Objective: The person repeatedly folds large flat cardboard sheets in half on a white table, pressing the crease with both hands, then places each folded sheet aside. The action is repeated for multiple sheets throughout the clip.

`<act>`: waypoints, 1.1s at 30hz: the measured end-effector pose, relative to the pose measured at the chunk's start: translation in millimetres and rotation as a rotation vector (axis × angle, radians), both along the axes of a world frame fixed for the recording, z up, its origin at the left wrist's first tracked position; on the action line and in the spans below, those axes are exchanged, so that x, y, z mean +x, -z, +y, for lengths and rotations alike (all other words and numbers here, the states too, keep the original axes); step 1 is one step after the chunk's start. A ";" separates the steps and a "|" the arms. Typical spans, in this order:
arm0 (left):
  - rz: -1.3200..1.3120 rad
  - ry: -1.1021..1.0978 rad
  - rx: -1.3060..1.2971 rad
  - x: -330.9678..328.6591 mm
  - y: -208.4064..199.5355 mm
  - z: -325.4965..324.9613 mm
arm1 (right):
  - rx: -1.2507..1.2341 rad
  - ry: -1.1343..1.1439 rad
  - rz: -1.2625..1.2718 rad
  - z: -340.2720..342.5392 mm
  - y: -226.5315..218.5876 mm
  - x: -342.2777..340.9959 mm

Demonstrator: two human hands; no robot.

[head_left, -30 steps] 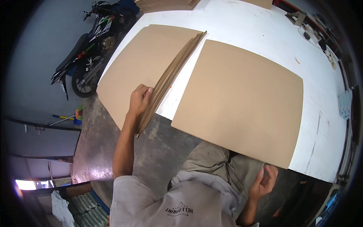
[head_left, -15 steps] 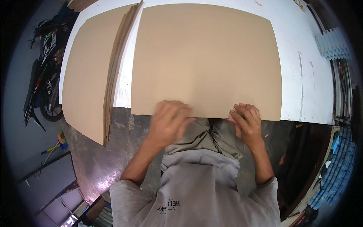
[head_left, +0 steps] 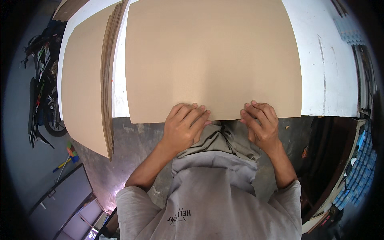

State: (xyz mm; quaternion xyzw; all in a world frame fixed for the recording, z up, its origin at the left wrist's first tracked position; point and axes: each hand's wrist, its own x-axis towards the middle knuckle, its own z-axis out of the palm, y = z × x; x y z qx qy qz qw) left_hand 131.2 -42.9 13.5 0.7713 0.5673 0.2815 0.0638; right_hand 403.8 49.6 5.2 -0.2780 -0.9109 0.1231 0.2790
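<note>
A large flat sheet of brown cardboard [head_left: 212,56] lies on the white table in front of me, its near edge at the table's front edge. My left hand [head_left: 186,122] grips that near edge left of the middle, curled fingers on top and the thumb at the rim. Farther right along the same edge, my right hand [head_left: 261,122] holds it in a like way, with fingertips on the surface and the thumb low against the rim. Parts of both thumbs are hidden.
To the left, a stack of cardboard sheets [head_left: 84,80] overhangs the table's front edge. The white table [head_left: 330,80] extends to the right. A motorcycle [head_left: 44,88] stands beyond the left side, and light-blue stacked items [head_left: 354,176] are at the right.
My left hand, blurred before, is now still on the sheet's near edge. The whole view has turned and shifted slightly, and the sheet's far edge has left the picture.
</note>
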 end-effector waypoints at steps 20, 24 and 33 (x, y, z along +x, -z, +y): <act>0.074 -0.015 0.081 2.4 5.5 1.1 | -0.076 0.022 0.079 -10.9 -6.9 -26.7; 0.087 -0.013 0.083 1.6 6.2 0.1 | -0.009 0.035 0.064 -11.0 1.9 -15.0; 0.179 0.025 0.149 -3.7 15.9 -2.1 | 0.185 0.116 0.045 -3.9 18.9 22.0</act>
